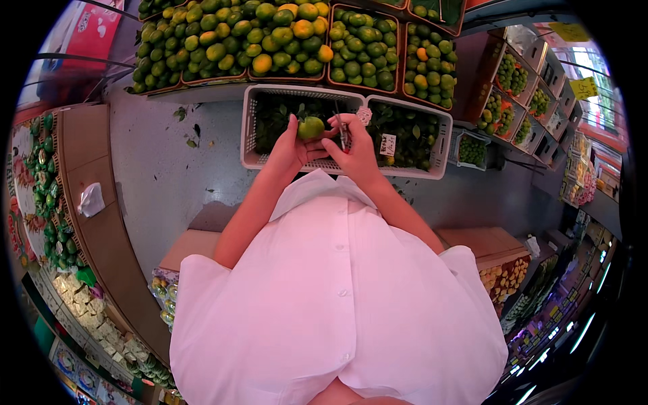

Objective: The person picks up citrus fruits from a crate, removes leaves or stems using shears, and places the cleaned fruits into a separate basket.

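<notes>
My left hand (292,147) holds a green citrus fruit (310,127) with a short leafy stem, thumb on its near side and fingers spread beneath. In my right hand (357,148) is a pair of small metal snips (343,132), its blades pointing away from me and a bit of red at the handle. The snips are just right of the fruit, apart from it. Below both hands stands a white plastic crate (246,129) of dark green, leafy fruit. A second white crate (447,147) of similar fruit touches it on the right, with a handwritten card (388,145) on top.
Beyond the crates, baskets heaped with green and orange citrus (283,38) form a sloped display. Boxes of green grapes (511,76) are stacked at right. A cardboard-faced stand (88,177) runs along the left. Fallen leaves (192,136) lie on the grey floor (152,167).
</notes>
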Tool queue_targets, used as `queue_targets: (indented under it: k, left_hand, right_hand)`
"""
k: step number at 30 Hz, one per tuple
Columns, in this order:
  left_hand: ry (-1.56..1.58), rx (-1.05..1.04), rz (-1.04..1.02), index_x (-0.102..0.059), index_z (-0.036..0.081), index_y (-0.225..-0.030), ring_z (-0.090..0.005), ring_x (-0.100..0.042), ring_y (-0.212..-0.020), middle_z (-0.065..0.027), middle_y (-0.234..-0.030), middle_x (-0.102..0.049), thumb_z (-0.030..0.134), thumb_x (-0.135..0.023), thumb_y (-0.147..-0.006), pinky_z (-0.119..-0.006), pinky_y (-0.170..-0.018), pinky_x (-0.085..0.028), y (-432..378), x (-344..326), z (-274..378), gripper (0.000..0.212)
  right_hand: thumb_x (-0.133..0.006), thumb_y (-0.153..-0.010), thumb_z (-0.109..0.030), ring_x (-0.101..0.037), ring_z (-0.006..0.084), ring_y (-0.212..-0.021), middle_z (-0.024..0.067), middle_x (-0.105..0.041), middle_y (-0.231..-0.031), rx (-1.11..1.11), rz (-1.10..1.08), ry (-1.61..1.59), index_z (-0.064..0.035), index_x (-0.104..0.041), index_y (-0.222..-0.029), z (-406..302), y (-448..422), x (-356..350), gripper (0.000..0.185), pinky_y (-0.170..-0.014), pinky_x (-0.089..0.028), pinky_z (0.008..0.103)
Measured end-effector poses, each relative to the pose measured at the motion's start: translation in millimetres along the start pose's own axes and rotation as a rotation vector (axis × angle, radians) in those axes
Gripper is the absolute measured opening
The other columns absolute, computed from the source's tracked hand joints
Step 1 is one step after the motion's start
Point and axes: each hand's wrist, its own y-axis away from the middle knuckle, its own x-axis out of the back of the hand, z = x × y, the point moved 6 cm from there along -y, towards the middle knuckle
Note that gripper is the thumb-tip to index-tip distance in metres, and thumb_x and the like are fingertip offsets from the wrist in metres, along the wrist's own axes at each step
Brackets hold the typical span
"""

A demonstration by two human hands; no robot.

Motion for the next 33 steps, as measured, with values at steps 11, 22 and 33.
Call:
queue_targets:
  k: [11,22,33]
  left_hand:
    - [-0.254,0.095,-0.018,-0.046,0.005,-0.146,-0.0283,-0.072,-0.108,-0.0168,-0.131,-0.066,0.068,-0.012,-0.107,-0.044,-0.094,-0.059,-12.3,-60.6,-47.2,0.081]
    - [-0.222,-0.100,0.498,-0.045,0.004,-0.146,-0.0287,-0.066,-0.114,-0.0208,-0.136,-0.062,0.061,-0.027,-0.109,-0.041,-0.094,-0.057,13.2,-39.4,-88.6,0.070]
    - [-0.086,-0.085,0.913,-0.045,0.006,-0.145,-0.0269,-0.066,-0.109,-0.0180,-0.133,-0.061,0.062,-0.032,-0.108,-0.043,-0.093,-0.058,101.7,18.3,-176.3,0.068]
  right_hand:
    - [-0.081,-0.086,-0.006,-0.062,0.0118,-0.091,0.0025,-0.066,-0.108,-0.254,-0.206,-0.147,-0.0037,-0.056,-0.128,55.1,9.8,51.6,0.049,-0.080,-0.051,0.0270]
    - [-0.075,-0.096,-0.022,-0.056,0.0071,-0.070,0.0004,-0.066,-0.099,-0.661,0.040,-0.494,-0.0048,-0.058,-0.133,220.3,-53.3,182.5,0.045,-0.060,-0.045,0.0248]
    - [-0.079,-0.089,-0.032,-0.066,0.0289,-0.104,0.0127,-0.065,-0.115,-0.385,-0.009,0.165,-0.0081,-0.061,-0.135,327.7,-193.2,152.1,0.055,-0.092,-0.053,0.0440]
